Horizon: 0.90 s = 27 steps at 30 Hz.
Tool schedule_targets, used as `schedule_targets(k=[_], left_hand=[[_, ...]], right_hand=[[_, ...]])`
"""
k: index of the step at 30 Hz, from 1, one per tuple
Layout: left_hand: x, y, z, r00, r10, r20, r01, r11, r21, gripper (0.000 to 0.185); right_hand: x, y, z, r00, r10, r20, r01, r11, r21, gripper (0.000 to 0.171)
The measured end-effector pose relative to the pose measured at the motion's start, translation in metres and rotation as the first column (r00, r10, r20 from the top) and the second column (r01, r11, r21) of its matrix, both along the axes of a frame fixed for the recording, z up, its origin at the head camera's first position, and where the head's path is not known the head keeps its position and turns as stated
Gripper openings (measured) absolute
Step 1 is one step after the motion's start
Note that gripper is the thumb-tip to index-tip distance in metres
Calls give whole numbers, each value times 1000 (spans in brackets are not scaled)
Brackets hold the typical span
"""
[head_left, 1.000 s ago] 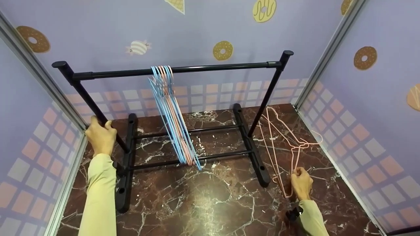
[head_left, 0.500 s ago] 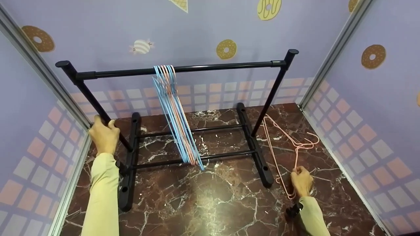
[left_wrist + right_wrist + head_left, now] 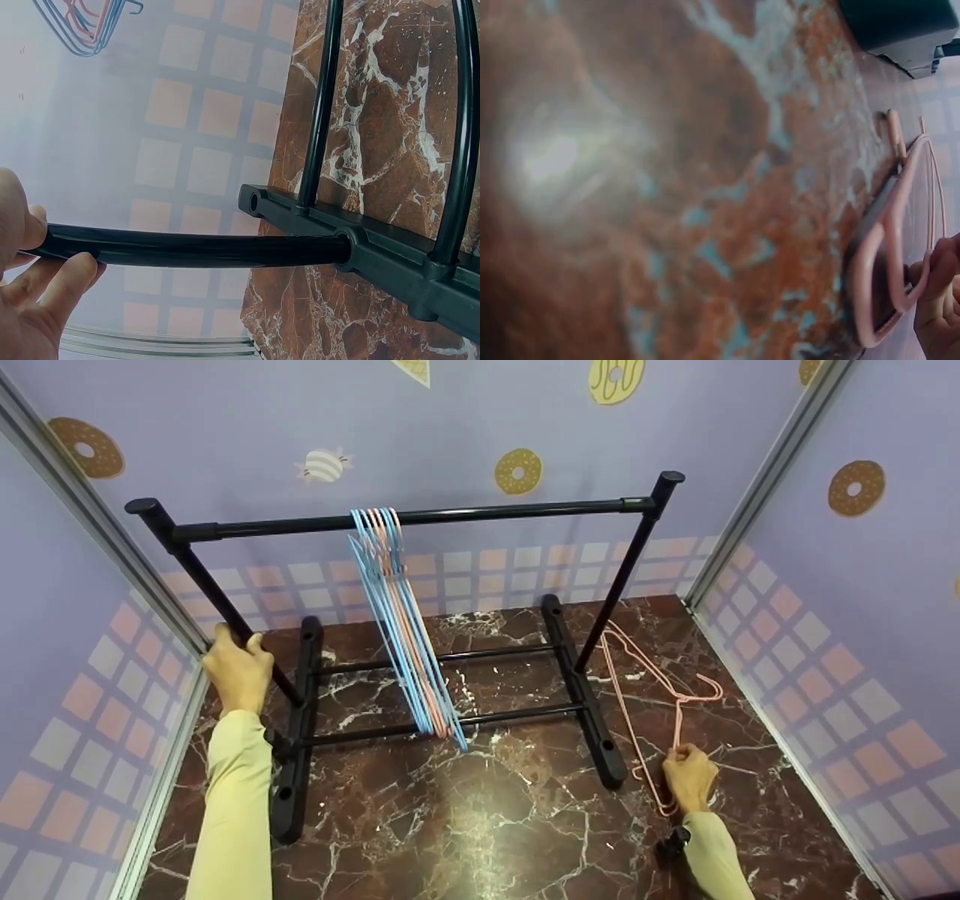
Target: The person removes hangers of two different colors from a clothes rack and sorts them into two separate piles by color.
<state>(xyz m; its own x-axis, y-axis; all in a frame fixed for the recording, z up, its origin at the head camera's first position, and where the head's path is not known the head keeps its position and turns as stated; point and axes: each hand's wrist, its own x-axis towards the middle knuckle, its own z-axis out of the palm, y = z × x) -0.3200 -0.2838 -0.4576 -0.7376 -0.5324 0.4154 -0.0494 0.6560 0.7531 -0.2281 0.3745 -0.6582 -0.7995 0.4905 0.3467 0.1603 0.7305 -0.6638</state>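
My left hand (image 3: 238, 669) grips the left upright (image 3: 214, 592) of a black clothes rack, thumb and fingers around the tube, as the left wrist view also shows at the pole (image 3: 202, 250). On the floor right of the rack lie pink clothes hangers (image 3: 681, 701), nearly overlapping, their hooks toward the right. My right hand (image 3: 690, 776) pinches the near arm of these hangers; how many it holds I cannot tell. In the right wrist view, fingers (image 3: 937, 300) touch the pink hanger frame (image 3: 896, 240). Several blue and pink hangers (image 3: 412, 652) hang bunched on the top rail (image 3: 510, 513).
The rack's right foot (image 3: 592, 720) stands just left of the floor hangers. Patterned lilac walls (image 3: 450, 435) enclose the back and both sides. Brown marble floor (image 3: 465, 825) stretches in front of the rack.
The pink hangers at the right have come down flatter and closer together, their hooks now nearly aligned. My right hand keeps its pinch. My left hand stays on the upright; the head view shifted slightly.
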Motion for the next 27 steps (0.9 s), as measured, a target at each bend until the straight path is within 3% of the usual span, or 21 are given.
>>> schedule_targets(k=[4,15,20,27], left_hand=[[1,0,0,1000,-2,12,2,1000,-1,26],[0,0,2,1000,-2,15,2,1000,1,28],[0,-1,2,1000,-5,13,5,1000,7,27],[0,-1,0,1000,-7,27,7,1000,17,28]], right_hand=[[1,-2,-3,998,13,-57,-11,999,45,12],[-2,-11,2,997,-15,-69,16,1000,20,26],[-8,-26,19,986,15,-165,-13,1000,14,29],[-18,-64,55,939,182,-291,-176,983,46,30]])
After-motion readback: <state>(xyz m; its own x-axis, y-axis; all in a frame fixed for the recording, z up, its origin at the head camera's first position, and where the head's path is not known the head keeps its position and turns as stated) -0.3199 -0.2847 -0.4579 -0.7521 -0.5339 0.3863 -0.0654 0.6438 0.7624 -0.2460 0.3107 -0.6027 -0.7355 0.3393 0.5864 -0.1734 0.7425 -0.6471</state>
